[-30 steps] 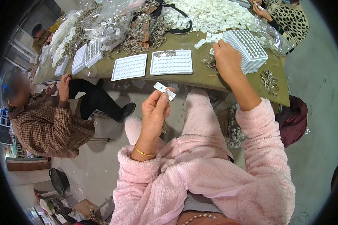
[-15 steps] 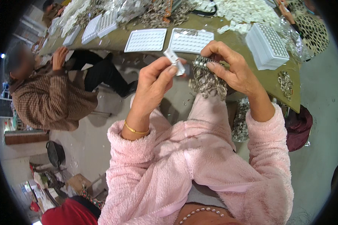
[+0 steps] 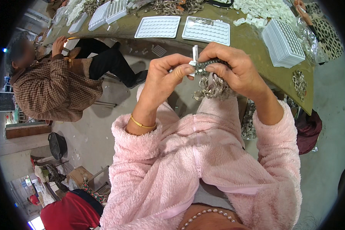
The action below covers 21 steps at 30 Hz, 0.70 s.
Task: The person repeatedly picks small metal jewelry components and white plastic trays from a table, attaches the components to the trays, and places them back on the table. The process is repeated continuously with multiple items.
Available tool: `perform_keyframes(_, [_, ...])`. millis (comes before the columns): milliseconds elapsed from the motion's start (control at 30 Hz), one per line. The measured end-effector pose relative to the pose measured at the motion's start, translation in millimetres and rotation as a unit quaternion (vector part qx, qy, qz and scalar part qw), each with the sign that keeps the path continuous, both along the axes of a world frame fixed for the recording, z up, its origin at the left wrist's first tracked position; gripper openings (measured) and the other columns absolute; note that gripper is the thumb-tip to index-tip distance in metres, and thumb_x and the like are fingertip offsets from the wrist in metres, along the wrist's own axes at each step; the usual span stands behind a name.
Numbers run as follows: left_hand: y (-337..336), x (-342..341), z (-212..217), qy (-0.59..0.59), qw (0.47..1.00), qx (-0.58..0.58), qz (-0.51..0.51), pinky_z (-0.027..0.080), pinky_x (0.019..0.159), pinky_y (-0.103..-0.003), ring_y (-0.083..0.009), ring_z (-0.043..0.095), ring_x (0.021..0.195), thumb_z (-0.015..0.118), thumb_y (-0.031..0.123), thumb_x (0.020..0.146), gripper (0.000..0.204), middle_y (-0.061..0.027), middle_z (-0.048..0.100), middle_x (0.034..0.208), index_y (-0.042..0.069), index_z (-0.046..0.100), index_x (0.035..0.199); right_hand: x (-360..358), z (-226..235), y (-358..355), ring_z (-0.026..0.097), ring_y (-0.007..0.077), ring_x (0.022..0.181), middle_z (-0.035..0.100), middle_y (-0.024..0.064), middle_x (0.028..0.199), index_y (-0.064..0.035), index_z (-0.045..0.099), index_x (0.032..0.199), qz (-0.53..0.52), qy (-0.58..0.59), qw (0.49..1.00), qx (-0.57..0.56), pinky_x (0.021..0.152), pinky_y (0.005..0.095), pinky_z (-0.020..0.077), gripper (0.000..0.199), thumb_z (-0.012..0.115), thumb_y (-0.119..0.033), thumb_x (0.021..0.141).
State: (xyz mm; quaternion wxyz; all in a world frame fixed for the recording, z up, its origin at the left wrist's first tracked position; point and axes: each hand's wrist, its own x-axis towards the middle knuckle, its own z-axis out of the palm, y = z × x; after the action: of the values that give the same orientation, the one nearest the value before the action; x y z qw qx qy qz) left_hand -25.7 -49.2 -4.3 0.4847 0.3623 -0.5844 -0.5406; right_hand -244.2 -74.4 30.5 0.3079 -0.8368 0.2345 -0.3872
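Observation:
Between the thumb and fingers of my left hand (image 3: pixel 161 78) is a small white plastic piece (image 3: pixel 195 53), part of it standing up past the fingertips. My right hand (image 3: pixel 239 73) pinches a bunch of silvery loops (image 3: pixel 212 89) by its dark upper row, which has small pale round bits, and the loops hang below the fingers. The two hands meet above my lap, and the white piece touches or nearly touches the left end of the bunch; my fingers partly hide the contact.
Beyond my hands, a table (image 3: pixel 253 57) bears a white tray (image 3: pixel 158 27) with round hollows and a second tray (image 3: pixel 207 36) holding some metal pieces. A tall tray stack (image 3: pixel 281 44) and loose silvery pieces (image 3: pixel 299 85) lie right. Another person (image 3: pixel 57 86) sits left.
My left hand has moved right, bringing the white piece from apart to the bunch's left end. The white piece is now more upright. The view has shifted slightly.

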Motion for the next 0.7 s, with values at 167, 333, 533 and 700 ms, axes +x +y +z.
perform_keyframes(167, [-0.4, -0.3, -0.2, 0.054, 0.998, 0.026, -0.010, 0.034, 0.051, -0.015, -0.0007, 0.050, 0.061, 0.072, 0.011, 0.089, 0.015, 0.0018, 0.064, 0.076, -0.001, 0.070, 0.098, 9.9, -4.1, 9.4, 0.062, 0.0275, 0.083, 0.062, 0.0124, 0.091, 0.0009, 0.062, 0.104, -0.041, -0.054, 0.998, -0.004, 0.076, 0.0325, 0.0486, 0.020, 0.065, 0.000, 0.084])
perform_keyframes(333, [0.2, -2.7, 6.6, 0.016, 0.999, 0.031, 0.019, 0.034, 0.049, -0.016, -0.0002, 0.048, 0.058, 0.075, 0.012, 0.086, 0.014, 0.0018, 0.063, 0.071, 0.000, 0.071, 0.093, 7.4, -1.0, 10.3, 0.061, 0.0255, 0.084, 0.062, 0.0122, 0.092, 0.0018, 0.060, 0.104, -0.042, -0.025, 0.999, -0.010, 0.077, 0.0326, 0.0481, 0.019, 0.062, 0.002, 0.085])
perform_keyframes(533, [-1.1, -3.7, 7.0, -0.010, 0.999, 0.036, 0.028, 0.033, 0.049, -0.016, -0.0001, 0.047, 0.058, 0.075, 0.012, 0.086, 0.014, 0.0026, 0.061, 0.068, 0.000, 0.070, 0.091, 3.7, 0.2, 6.6, 0.060, 0.0238, 0.084, 0.061, 0.0110, 0.093, 0.0022, 0.061, 0.103, -0.043, 0.020, 0.999, 0.003, 0.077, 0.0313, 0.0474, 0.016, 0.061, 0.000, 0.087])
perform_keyframes(700, [-0.7, -4.8, 0.8, 0.101, 0.992, 0.081, 0.006, 0.027, 0.047, -0.016, -0.0007, 0.037, 0.053, 0.067, 0.014, 0.093, 0.015, 0.0011, 0.058, 0.074, 0.000, 0.065, 0.098, -2.5, 6.2, 8.6, 0.059, 0.0166, 0.083, 0.063, 0.0068, 0.093, 0.0022, 0.064, 0.104, -0.051, -0.040, 0.993, 0.097, 0.076, 0.0281, 0.0472, 0.016, 0.062, -0.002, 0.089])
